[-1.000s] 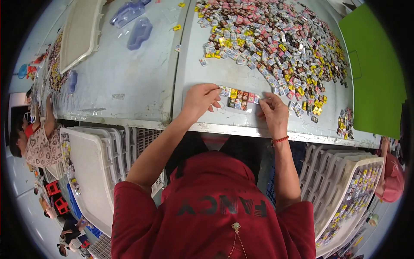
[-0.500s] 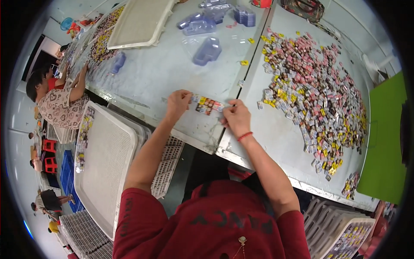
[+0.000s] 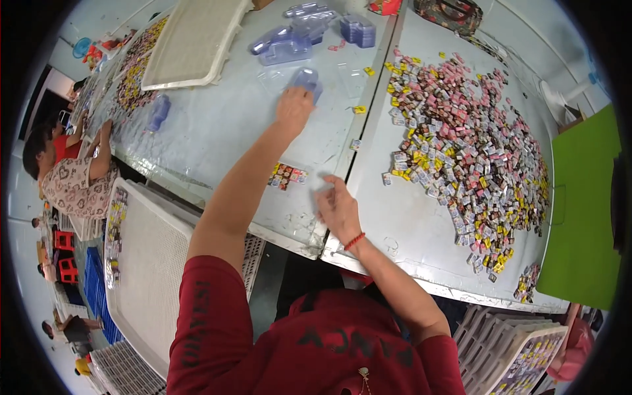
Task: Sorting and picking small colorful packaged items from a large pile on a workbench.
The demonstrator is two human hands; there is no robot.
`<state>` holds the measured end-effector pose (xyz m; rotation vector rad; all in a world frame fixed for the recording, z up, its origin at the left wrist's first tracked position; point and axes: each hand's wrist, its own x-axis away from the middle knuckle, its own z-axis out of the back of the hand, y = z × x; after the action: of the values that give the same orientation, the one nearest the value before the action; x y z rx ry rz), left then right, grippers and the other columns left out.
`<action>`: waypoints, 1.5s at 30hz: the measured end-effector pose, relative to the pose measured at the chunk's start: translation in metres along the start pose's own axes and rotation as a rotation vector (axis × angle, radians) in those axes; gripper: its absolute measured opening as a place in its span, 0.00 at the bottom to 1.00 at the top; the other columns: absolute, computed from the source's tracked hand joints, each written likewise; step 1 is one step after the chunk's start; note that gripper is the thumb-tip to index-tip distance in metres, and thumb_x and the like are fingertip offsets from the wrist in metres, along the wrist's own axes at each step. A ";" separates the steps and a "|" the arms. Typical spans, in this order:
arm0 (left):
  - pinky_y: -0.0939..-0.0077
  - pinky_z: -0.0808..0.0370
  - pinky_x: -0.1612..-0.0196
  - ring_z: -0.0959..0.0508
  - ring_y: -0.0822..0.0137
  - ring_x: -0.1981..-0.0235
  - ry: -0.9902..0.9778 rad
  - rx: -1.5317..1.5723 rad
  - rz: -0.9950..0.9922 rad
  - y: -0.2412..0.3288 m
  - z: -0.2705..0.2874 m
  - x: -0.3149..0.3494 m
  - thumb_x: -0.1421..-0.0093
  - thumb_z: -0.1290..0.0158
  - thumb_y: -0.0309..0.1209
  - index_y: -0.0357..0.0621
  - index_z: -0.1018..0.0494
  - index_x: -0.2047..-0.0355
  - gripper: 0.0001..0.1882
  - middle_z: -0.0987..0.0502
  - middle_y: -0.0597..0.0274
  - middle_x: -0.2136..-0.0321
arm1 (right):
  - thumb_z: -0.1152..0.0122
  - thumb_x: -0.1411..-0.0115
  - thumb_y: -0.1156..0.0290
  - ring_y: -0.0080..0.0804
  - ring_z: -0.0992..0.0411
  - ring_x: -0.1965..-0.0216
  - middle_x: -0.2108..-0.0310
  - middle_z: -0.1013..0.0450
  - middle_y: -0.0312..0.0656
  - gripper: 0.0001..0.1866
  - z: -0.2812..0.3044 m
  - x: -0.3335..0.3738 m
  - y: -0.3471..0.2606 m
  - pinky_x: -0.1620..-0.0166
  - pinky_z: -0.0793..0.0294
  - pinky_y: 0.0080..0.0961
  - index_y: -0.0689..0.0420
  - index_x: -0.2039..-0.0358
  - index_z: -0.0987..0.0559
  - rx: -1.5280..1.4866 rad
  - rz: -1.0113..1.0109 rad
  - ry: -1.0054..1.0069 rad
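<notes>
My left hand [image 3: 295,110] reaches out over the table, its fingers closed on the near end of a clear bluish plastic blister shell [image 3: 305,78]. The fingertips are partly hidden by the hand's own back. A small block of colourful little packets [image 3: 287,176] lies flat near the table's front edge, its left end covered by my left forearm. Just right of that block, my right hand [image 3: 340,209] hovers by the seam between the tables. Its fingers are loosely bent and apart, slightly blurred, with nothing seen in them.
More clear shells [image 3: 289,46] and a stack of them [image 3: 358,31] lie at the back. A large heap of small packets [image 3: 471,151] covers the right table. White trays [image 3: 148,263] stand at my left, others [image 3: 520,362] at lower right. A co-worker [image 3: 69,171] sits at far left.
My left hand has let go of the packet block and moved forward to the shell. My right hand has released the block and drawn back slightly. The view has shifted a little.
</notes>
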<state>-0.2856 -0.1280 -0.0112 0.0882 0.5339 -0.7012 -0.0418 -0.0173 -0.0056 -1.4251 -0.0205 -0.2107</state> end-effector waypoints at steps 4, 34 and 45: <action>0.62 0.27 0.59 0.25 0.54 0.63 0.060 0.055 0.051 0.011 -0.004 -0.009 0.51 0.39 0.35 0.43 0.25 0.72 0.10 0.26 0.56 0.70 | 0.46 0.39 0.75 0.21 0.29 0.80 0.76 0.29 0.37 0.18 0.018 0.022 0.005 0.76 0.28 0.20 0.63 0.49 0.34 -0.026 -0.005 -0.047; 0.66 0.25 0.64 0.20 0.55 0.70 -0.106 0.897 1.000 0.000 0.028 -0.026 0.48 0.40 0.41 0.38 0.21 0.71 0.17 0.20 0.52 0.73 | 0.46 0.38 0.75 0.18 0.29 0.77 0.74 0.29 0.34 0.10 0.018 0.034 0.026 0.74 0.29 0.18 0.63 0.56 0.27 -0.111 0.089 -0.039; 0.62 0.26 0.53 0.23 0.55 0.57 -0.015 0.908 -0.506 0.216 0.091 0.104 0.47 0.42 0.26 0.42 0.25 0.67 0.07 0.23 0.57 0.63 | 0.49 0.34 0.73 0.16 0.33 0.75 0.71 0.29 0.34 0.10 0.186 0.094 0.036 0.75 0.33 0.14 0.58 0.53 0.27 -0.227 0.191 0.706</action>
<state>-0.0421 -0.0472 -0.0057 0.8155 0.1815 -1.4004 0.0764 0.1574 0.0003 -1.4979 0.7347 -0.5602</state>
